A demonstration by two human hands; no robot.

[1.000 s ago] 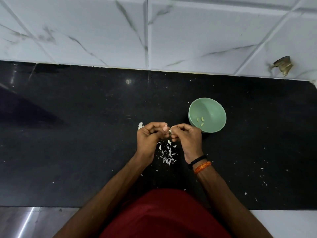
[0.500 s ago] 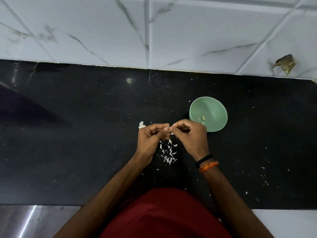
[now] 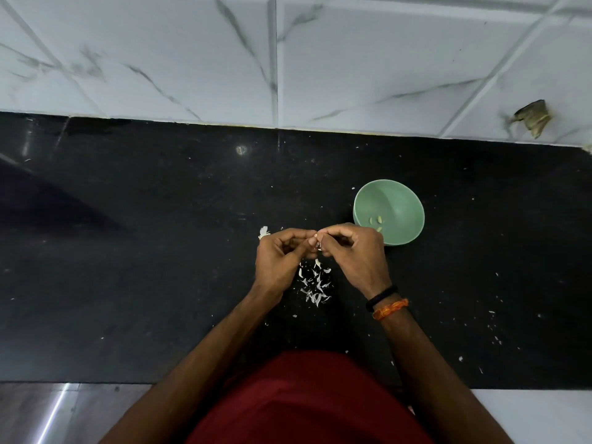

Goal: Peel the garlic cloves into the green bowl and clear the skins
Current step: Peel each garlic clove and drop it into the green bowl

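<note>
Peeling goes on beside the bowl (image 3: 389, 190).
My left hand (image 3: 278, 261) and right hand (image 3: 351, 255) pinch one clove (image 3: 318, 244); a few lie peeled inside it, skins (image 3: 314, 285) uncleared nearby.

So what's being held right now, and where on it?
A garlic clove, mostly hidden, pinched between the fingertips of the left hand and right hand; exactly where on it cannot be told.

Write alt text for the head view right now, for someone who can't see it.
Both hands, left hand and right hand, pinch a small garlic clove between their fingertips above a pile of white skins on a black counter. A green bowl holding a few peeled cloves sits just beyond the right hand.
</note>
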